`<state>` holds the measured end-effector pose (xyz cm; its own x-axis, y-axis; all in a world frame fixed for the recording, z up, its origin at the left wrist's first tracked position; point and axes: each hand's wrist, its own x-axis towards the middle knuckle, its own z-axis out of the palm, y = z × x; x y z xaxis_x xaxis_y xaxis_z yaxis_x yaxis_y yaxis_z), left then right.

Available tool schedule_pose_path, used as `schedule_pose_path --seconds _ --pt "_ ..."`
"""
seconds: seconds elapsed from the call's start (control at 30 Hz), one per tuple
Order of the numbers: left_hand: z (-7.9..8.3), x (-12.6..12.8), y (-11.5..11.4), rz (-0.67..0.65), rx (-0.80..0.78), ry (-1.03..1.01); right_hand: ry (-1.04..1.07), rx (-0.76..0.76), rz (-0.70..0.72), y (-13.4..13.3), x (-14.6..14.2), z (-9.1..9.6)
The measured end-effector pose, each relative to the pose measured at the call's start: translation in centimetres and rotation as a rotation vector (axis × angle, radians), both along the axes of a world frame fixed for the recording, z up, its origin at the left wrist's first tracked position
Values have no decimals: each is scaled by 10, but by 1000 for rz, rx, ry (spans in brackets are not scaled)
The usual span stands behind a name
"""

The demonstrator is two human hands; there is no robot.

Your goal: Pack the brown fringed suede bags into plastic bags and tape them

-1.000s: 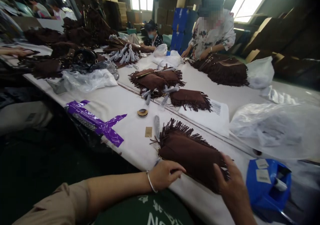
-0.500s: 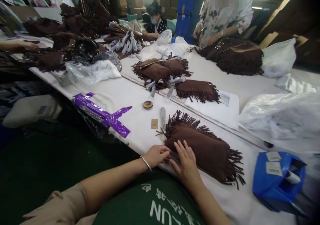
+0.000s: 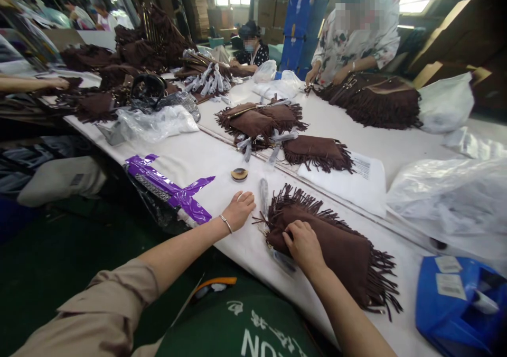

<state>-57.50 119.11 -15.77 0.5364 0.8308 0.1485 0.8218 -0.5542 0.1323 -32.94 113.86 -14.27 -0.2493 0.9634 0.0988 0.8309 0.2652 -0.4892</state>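
A dark brown fringed bag (image 3: 340, 251) lies flat on the white table in front of me. My right hand (image 3: 304, 246) is on its near left part, fingers curled and thumb against the brown material. To the left of the bag, my left hand (image 3: 238, 210) reaches over the table with its fingers stretched forward. The small tan card seen there earlier is hidden, apparently under these fingers. A wrapped, greyish strip (image 3: 263, 192) sticks out beside the bag's fringe. Beyond my left hand sits a round tan and dark object (image 3: 239, 174).
Purple tape (image 3: 174, 190) crosses the table's left edge. A blue tape dispenser (image 3: 443, 288) stands at right, near clear plastic bags (image 3: 451, 193). More fringed bags (image 3: 257, 122) lie farther back. A co-worker (image 3: 356, 35) handles a brown pile across the table.
My left hand has moved from the bag's near corner forward and left, over the tan card. My right hand's fingers have gone from spread to curled on the bag. The view has shifted slightly.
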Motion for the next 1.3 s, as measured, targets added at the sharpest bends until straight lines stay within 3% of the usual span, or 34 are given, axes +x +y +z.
schedule_pose_path --seconds 0.2,0.4,0.57,0.67,0.83,0.93,1.0,1.1,1.17,1.3 --pt "2 -31 -11 42 -69 -35 126 34 -64 25 -10 3" --pt "6 -44 -35 43 -180 -31 38 23 113 25 -42 -6" --pt "5 -40 -47 81 -124 19 37 70 -49 38 -23 -7" --pt "2 -38 -49 77 -69 66 29 149 -98 22 -6 -1" --pt "12 -40 -51 113 -93 -9 -110 160 109 -41 -3 -18" --pt "26 -33 -63 292 -401 -231 -174 139 150 -59 -2 -32" --pt "32 -19 -78 417 -803 -500 -146 78 168 -57 3 -32" --pt "29 15 -106 491 -1353 -934 0 -78 227 -46 16 -20" --pt "25 39 -121 494 -1521 -1110 166 -190 210 -43 24 -6" --pt "21 74 -130 502 -1587 -1295 447 -344 103 -54 29 19"
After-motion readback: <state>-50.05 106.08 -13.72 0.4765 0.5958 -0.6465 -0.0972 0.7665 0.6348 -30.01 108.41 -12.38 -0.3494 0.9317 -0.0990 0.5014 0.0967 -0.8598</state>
